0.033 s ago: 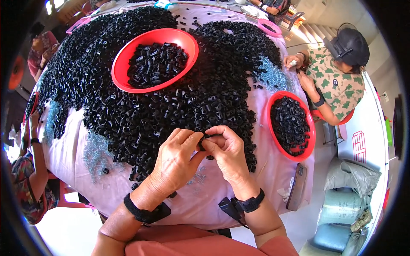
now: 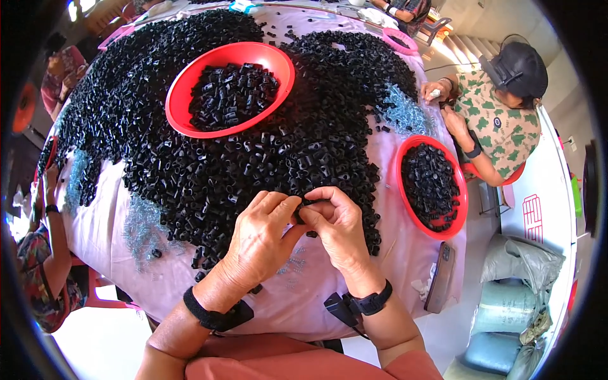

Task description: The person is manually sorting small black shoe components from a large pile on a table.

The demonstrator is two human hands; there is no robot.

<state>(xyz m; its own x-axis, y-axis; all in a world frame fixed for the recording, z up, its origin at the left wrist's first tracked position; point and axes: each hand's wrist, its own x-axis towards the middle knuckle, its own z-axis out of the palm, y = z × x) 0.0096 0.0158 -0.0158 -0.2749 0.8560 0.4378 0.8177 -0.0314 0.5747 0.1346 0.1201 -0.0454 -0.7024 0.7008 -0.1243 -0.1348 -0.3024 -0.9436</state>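
Near the front of the table, my left hand (image 2: 256,237) and my right hand (image 2: 339,231) meet, fingertips pinched together. Between them is a small black plastic part (image 2: 300,213), mostly hidden by the fingers. Just beyond lies a big heap of similar black plastic parts (image 2: 266,164), some of them short hollow tubes. Thin bluish-silver pieces that look like small springs (image 2: 145,231) are strewn to the left of my hands. A few more of these lie under my wrists.
A red basin (image 2: 177,101) of black parts sits tilted on the heap. Another red basin (image 2: 401,190) stands at right, with a phone (image 2: 439,278) nearer me. A co-worker in a patterned shirt (image 2: 491,117) works at right; another person's arm (image 2: 56,234) reaches in at left.
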